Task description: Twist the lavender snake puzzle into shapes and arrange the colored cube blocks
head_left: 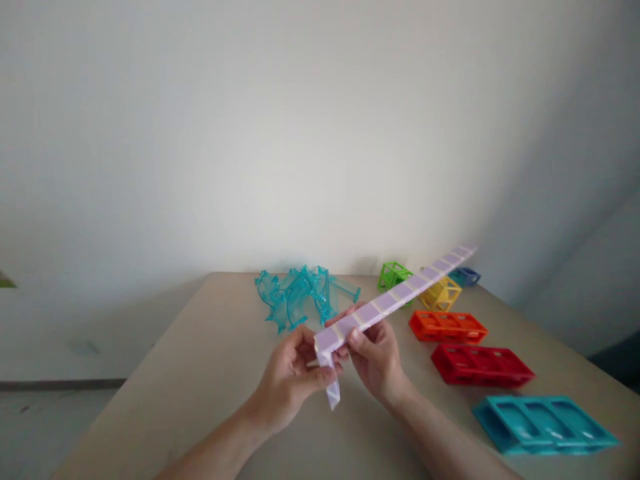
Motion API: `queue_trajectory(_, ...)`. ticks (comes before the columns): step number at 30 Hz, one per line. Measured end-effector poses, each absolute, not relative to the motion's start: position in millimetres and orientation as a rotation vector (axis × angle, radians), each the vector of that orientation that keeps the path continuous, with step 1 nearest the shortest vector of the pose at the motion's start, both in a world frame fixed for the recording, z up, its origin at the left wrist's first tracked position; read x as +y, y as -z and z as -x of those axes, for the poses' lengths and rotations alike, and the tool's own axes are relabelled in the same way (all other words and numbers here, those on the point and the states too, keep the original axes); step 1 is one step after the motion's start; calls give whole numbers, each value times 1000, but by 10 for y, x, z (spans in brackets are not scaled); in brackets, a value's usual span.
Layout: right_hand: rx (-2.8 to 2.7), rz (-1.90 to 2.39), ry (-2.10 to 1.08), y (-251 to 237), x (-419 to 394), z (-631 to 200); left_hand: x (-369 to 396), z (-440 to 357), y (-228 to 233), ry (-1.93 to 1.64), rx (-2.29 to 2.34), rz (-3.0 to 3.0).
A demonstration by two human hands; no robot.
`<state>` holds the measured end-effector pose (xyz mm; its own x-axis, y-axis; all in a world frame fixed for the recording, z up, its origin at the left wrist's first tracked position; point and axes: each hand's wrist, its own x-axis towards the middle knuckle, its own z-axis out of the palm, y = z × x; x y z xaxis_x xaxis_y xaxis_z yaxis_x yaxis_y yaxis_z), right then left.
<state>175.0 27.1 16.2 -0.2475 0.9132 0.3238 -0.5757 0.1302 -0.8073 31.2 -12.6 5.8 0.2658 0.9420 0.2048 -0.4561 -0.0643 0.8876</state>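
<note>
I have both hands up over the desk, sharing a long lilac strip of square tiles. My left hand has its grip clamped on the strip's near end, where one tile folds down and hangs below the thumb. My right hand pinches the strip just beyond that, fingers closed over its top edge. From the two grips the strip runs up and away to the right, its far end in the air above the yellow frame. Behind the grips lies a heap of clear teal pieces. To the right of them sit a green frame, an orange block, a red block and a teal block, all well clear of the strip.
</note>
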Motion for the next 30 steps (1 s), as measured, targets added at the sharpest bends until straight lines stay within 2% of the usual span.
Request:
queue_trajectory(6,-1147,465,-1385,-64,282,-1701,-94,-279,-53,-1432,809,-1228)
queue_trajectory(15,-1156,471,-1377,-77,276,-1695,-113,-265,-104,-1441,841,-1309)
queue_trajectory(21,-1146,522,-1406,-123,263,-1708,-110,-263,-111,-1281,727,-1206)
queue_trajectory(25,-1115,526,-1362,-153,264,-1715,-93,-277,-70,-1213,575,-911)
queue_trajectory(30,-1138,393,-1449,-188,240,-1713,-58,-163,-68,-931,370,-685)
